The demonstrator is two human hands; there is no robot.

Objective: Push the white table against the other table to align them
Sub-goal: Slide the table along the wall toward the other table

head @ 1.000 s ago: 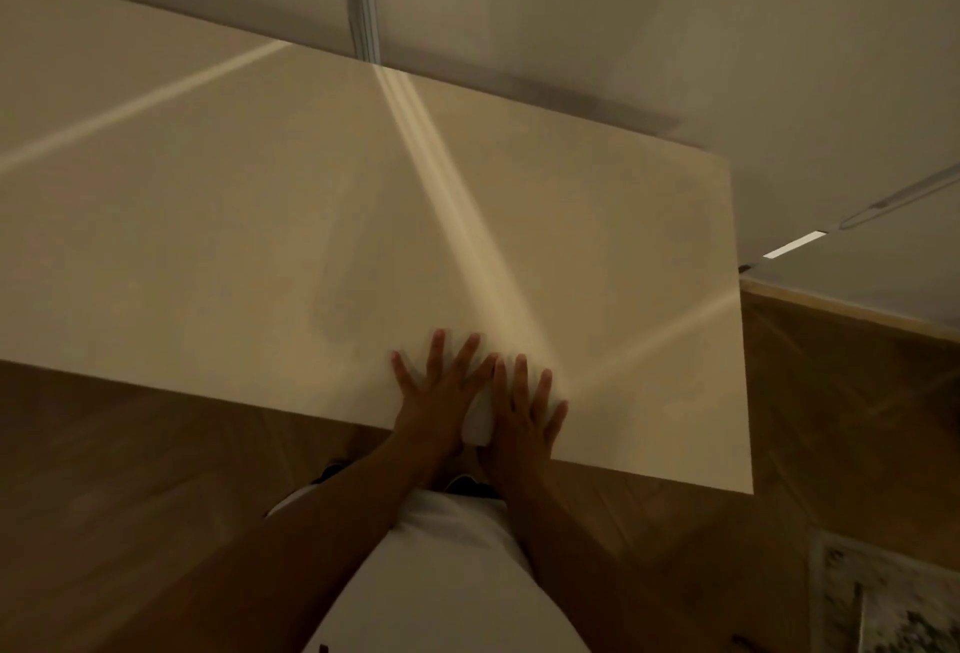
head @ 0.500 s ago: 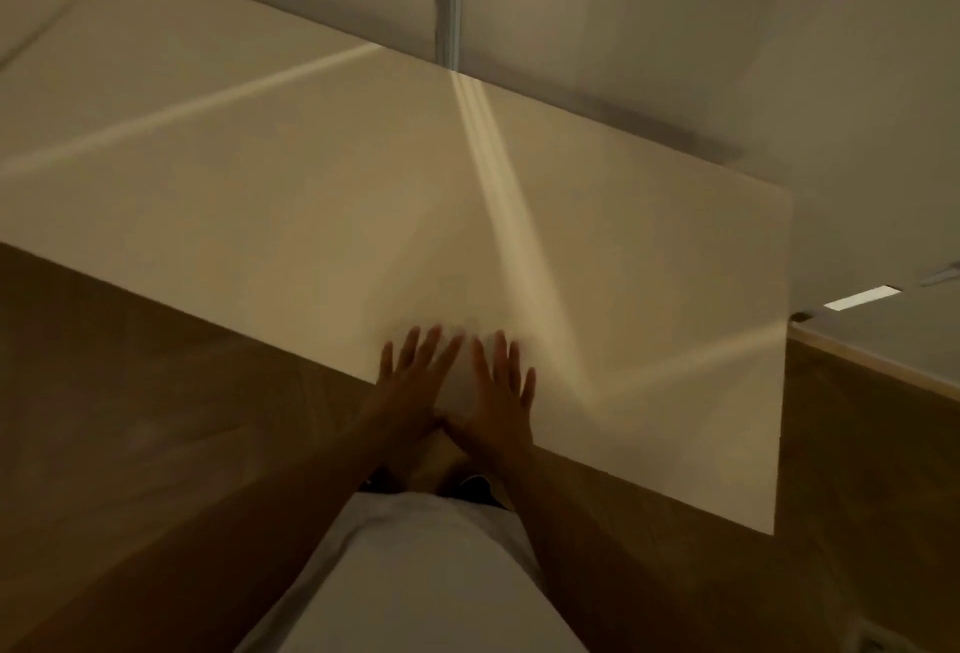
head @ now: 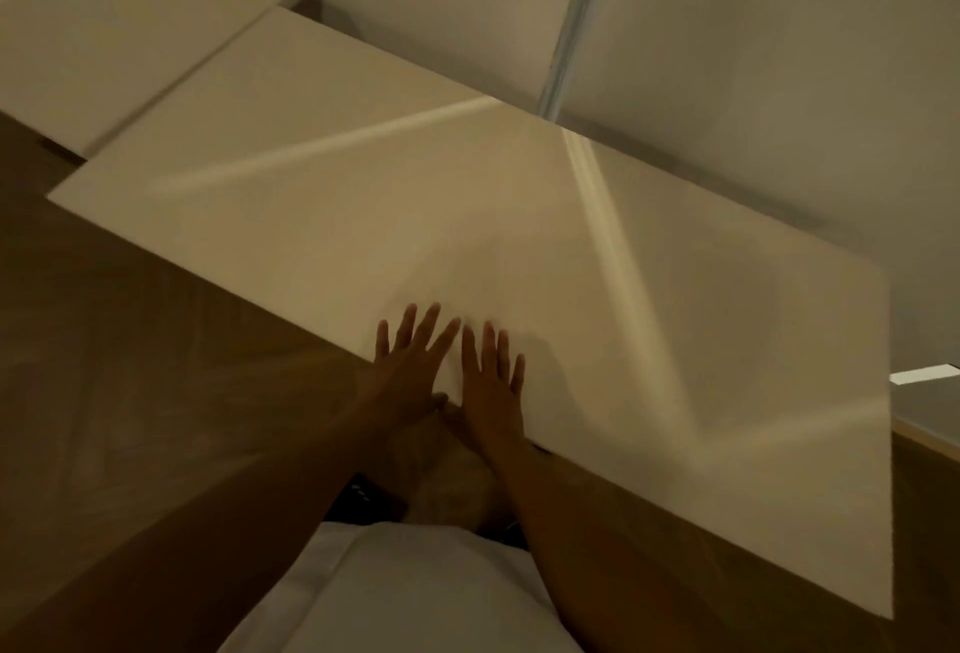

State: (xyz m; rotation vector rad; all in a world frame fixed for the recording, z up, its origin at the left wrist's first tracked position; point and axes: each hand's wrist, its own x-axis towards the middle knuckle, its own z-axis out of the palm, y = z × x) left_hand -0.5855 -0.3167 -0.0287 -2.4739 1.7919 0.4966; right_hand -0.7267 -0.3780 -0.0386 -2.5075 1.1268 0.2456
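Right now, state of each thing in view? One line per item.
White table: being pushed, its left end close to the other table, near edges not flush, a dark seam between them.
Other table: at upper left, nothing on the visible part.
Left hand: flat on the white table's near edge, fingers spread.
Right hand: flat beside the left hand, fingers spread.
Wood floor: bare where visible.

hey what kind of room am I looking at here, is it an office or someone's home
Hard to tell; probably a plain indoor workroom or office. It shows two bare white tables, the white table under both hands and the other table beside it, a wooden floor and blank pale walls.
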